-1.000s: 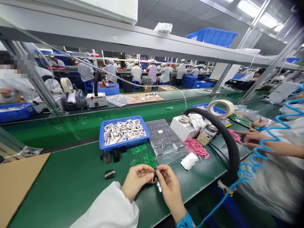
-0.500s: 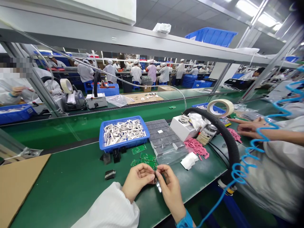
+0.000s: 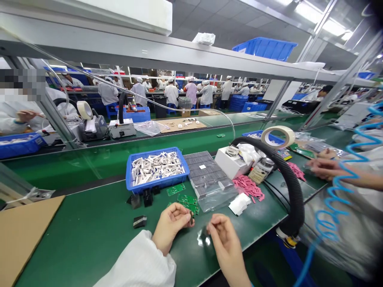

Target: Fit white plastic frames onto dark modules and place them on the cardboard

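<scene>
My left hand [image 3: 172, 225] is closed in a pinch on a small dark flat piece [image 3: 191, 218], held just in front of the green circuit boards [image 3: 188, 200]. To its right, apart from it, my right hand [image 3: 226, 241] has its thumb and fingertips together on a shiny clear film [image 3: 204, 238], which is blurred. More small black parts [image 3: 147, 197] lie near the blue tray [image 3: 128, 175] of white plastic frames [image 3: 157, 167]. A stack of dark film pieces [image 3: 139, 221] rests left of my left hand.
Grey rows of parts in a plastic bag [image 3: 209, 171] lie beyond my hands. Right of them are white paper pieces [image 3: 239, 203], pink strips [image 3: 248, 187] and a black hose [image 3: 295, 191]. Cardboard [image 3: 26, 235] covers the left end. A co-worker's hand [image 3: 324, 168] is at the right.
My hands were together; now my right hand has moved right and down, drawing a clear film away from the dark piece in my left hand. The co-worker's hand on the right has moved.
</scene>
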Demonstrator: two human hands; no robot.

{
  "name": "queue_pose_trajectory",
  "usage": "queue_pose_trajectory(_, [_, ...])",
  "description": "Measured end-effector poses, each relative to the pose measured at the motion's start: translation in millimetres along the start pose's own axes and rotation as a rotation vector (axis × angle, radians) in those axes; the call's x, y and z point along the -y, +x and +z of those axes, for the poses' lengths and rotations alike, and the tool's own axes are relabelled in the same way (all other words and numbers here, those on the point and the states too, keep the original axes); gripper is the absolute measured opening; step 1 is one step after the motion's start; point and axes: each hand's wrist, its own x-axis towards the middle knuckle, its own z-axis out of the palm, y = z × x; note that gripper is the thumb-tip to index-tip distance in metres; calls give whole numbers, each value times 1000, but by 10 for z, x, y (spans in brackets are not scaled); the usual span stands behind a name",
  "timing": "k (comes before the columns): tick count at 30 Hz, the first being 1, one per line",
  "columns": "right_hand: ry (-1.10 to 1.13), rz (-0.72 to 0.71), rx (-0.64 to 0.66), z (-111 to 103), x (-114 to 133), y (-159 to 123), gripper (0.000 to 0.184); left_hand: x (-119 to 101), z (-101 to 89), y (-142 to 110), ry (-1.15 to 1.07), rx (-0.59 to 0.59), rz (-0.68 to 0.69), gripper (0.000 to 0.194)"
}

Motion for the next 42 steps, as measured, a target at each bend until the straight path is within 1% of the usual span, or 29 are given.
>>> queue_pose_trajectory(2, [-185,0,98,-98,-1,-91,1,-2,14,-11,-2,17,-5,30])
queue_pose_trajectory(4, [-353,-41,204,-155,-19,-161,5,3,29,-24,-1,42,-9,30])
queue_pose_trajectory(6, [-446,-87,264,-170,-47,-191,11,9,39,-38,3,80,-15,30])
queue_pose_trajectory(8, [-490,-131,250,-169,-66,-183,15,13,43,-52,9,119,-16,30])
queue_pose_trajectory(10, [-522,-149,186,-175,-55,-154,19,15,43,-64,20,150,-15,30])
queue_pose_trajectory(12, [-528,-143,117,-193,7,-123,20,18,46,-75,34,171,-16,29])
queue_pose_trajectory(14, [-499,-128,113,-206,120,-97,26,29,54,-86,44,191,-22,29])
queue_pose_trajectory(17, [-426,-143,212,-188,309,-60,38,57,73,-102,57,210,-34,29])
queue_pose_trajectory(18, [-402,-152,239,-173,355,-46,38,67,79,-106,63,212,-36,29])
queue_pose_trajectory(20, [-364,-162,253,-142,396,-17,30,78,90,-110,79,211,-34,29])
queue_pose_trajectory(22, [-322,-150,234,-118,373,7,25,74,100,-113,96,202,-18,29])
queue_pose_trajectory(24, [-231,-105,198,-96,310,15,25,53,111,-122,110,170,26,25])
queue_pose_trajectory(26, [-67,-5,161,-64,243,2,29,20,121,-141,169,108,131,17])
queue_pose_trajectory(29, [200,163,103,12,187,-51,37,-28,133,-179,364,20,341,3])
queue_pose_trajectory(31, [283,218,60,61,189,-87,41,-47,137,-203,465,-6,427,2])
queue_pose_trajectory(33, [279,237,53,86,213,-105,43,-57,136,-221,498,-18,451,3])
queue_pose_trajectory(36, [248,259,96,74,258,-94,43,-62,132,-234,525,-34,469,5])
queue_pose_trajectory(42, [382,311,158,2,281,-47,33,-62,132,-224,551,-19,486,7])
